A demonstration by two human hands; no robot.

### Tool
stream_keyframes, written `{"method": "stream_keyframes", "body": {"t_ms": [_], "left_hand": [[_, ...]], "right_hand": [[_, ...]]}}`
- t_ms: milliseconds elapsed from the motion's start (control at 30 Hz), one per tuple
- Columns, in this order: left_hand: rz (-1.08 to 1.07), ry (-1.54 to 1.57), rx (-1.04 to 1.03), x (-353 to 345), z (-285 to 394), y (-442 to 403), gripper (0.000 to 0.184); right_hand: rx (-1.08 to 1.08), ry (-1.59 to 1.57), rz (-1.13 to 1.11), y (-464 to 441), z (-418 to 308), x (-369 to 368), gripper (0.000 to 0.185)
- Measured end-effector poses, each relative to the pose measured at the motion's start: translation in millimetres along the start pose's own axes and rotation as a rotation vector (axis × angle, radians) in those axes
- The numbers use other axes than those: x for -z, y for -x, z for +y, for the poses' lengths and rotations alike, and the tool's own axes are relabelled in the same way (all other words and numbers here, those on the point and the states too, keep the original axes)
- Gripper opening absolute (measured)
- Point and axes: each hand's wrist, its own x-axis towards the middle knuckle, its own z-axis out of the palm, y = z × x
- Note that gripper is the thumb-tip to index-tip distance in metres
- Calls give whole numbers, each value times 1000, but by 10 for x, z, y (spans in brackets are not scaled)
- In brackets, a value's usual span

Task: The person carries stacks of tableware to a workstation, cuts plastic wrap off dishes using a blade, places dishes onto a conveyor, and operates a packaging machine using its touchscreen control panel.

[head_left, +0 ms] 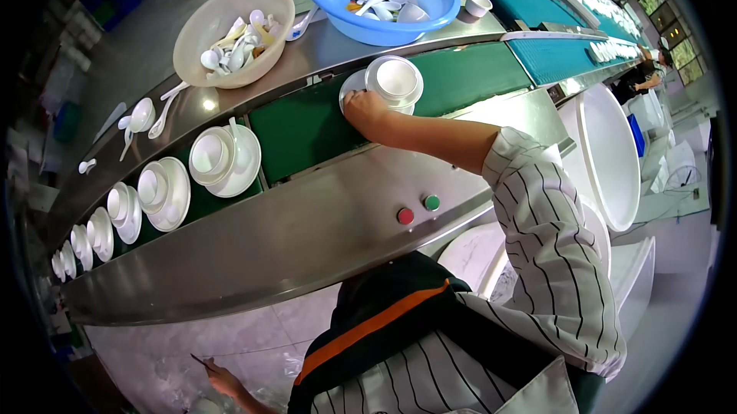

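Striped shirt (399, 368) nearest, right hand (367, 113) touches plate (349, 85), grip unclear; left hand (223, 380) clasps stick (199, 359).

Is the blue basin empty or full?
Neither: the blue basin is partly filled. White spoons lie inside, with bare inner wall showing above them.

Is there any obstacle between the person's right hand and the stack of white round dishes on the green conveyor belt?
Nothing visible: the bare right hand is at the left edge of the stack of white round dishes. The large blue plastic basin stands beyond, out of its path.
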Motion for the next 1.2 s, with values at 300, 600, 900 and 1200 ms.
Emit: {"method": "stream_keyframes", "body": {"t_ms": [300, 600, 900, 1200], "left_hand": [[-335, 457, -117, -278, 756, -133, 35], [-235, 579, -311, -595, 653, 222, 31], [-1096, 368, -1186, -325, 2728, 1266, 25], [-1411, 362, -1710, -265, 5010, 4096, 27]], "right_hand": [[-6, -195, -18, 140, -458, 366, 26], [131, -219, 864, 426, 462, 1250, 22], [-418, -511, 1022, 2434, -53, 841, 30], [-2353, -1119, 12, 6538, -2708, -3463, 27]]}}
